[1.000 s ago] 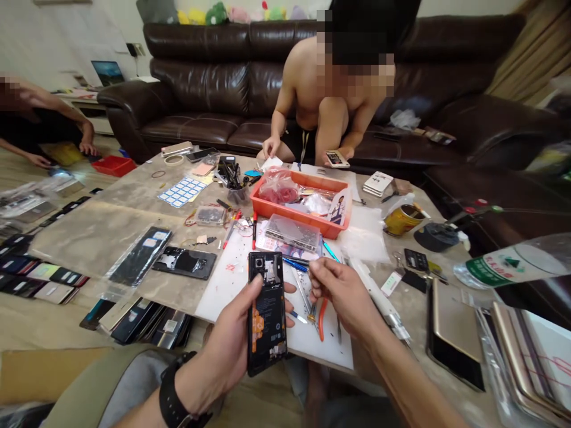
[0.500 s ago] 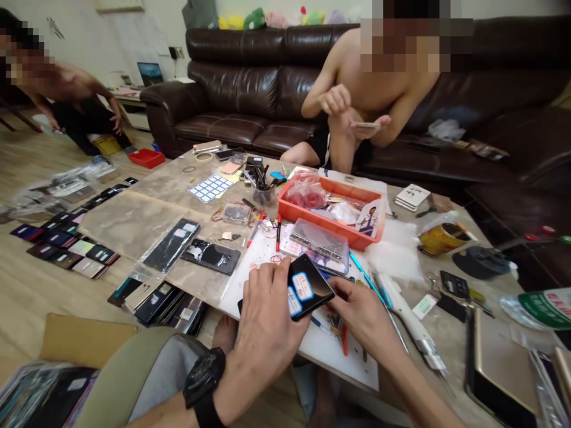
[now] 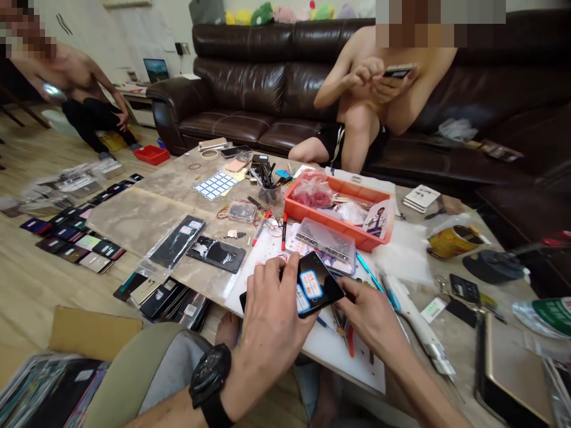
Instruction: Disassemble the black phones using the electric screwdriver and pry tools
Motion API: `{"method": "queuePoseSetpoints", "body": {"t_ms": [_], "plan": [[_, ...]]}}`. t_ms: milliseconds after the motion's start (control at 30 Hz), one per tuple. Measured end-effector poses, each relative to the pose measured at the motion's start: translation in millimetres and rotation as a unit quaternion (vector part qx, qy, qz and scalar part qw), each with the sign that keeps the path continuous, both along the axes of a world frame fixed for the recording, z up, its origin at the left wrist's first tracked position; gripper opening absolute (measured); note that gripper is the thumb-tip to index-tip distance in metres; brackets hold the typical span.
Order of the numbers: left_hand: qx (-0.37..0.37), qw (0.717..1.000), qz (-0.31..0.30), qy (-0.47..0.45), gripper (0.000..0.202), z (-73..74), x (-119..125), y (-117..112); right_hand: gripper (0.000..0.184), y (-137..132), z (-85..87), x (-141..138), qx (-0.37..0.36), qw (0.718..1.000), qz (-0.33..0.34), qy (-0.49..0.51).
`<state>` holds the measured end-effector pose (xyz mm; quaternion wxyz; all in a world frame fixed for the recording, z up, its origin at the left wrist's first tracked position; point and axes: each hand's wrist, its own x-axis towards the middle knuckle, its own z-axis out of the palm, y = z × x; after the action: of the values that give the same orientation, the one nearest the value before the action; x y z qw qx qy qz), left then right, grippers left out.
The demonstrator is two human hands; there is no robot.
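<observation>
Tilted above the white board point(image 3: 363, 368) is a black smartphone point(image 3: 329, 278) bearing two blue-edged, handwritten labels. My left hand point(image 3: 272, 315) wraps across it from the left, fingers over the top edge, and covers much of its surface. At the phone's right corner, my right hand point(image 3: 372, 312) pinches the edge between thumb and fingers; its fingertips are partly hidden. Below the hands, pliers with orange handles point(image 3: 351, 340) lie on the board. Beyond the phone is a clear plastic case point(image 3: 328, 241) of small parts.
An orange tray point(image 3: 292, 208) holds bags. Left of the board lie a bagged phone panel point(image 3: 173, 246) and a dark phone part point(image 3: 217, 254). A white pen-like tool point(image 3: 417, 327) lies at right. Across the table, a seated person point(image 3: 357, 89) handles a phone; another person point(image 3: 84, 83) sits at left.
The whole view has shifted slightly, so things appear further right. My hands keep nearly the same hold on the phone. The person on the sofa has raised their phone.
</observation>
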<state>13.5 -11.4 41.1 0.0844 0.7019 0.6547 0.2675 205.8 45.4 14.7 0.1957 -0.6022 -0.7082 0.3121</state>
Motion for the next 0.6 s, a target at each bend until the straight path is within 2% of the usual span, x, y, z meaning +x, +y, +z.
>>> {"method": "queuePoseSetpoints", "body": {"t_ms": [133, 233, 300, 433, 600], "plan": [[0.009, 1.0, -0.001, 0.018, 0.075, 1.0, -0.5, 0.6, 0.03, 8.1, -1.3, 25.4, 0.029, 0.999, -0.031, -0.002], [0.009, 1.0, 0.007, 0.025, 0.077, 2.9, -0.9, 1.0, 0.036, 16.4, -1.8, 65.7, 0.053, 0.989, -0.109, -0.081], [0.003, 1.0, 0.01, 0.028, 0.078, 4.2, -0.8, 0.9, 0.044, 20.3, -5.2, 94.4, 0.04, 0.979, -0.145, -0.137], [0.005, 0.999, 0.007, 0.035, 0.078, 5.5, 0.7, 0.0, 0.06, 22.8, -20.7, 132.2, -0.024, 0.976, -0.122, -0.177], [0.011, 0.999, 0.007, 0.044, 0.078, 5.7, 2.0, 0.4, 0.063, 22.8, -37.7, 143.2, -0.042, 0.969, -0.105, -0.221]]}}
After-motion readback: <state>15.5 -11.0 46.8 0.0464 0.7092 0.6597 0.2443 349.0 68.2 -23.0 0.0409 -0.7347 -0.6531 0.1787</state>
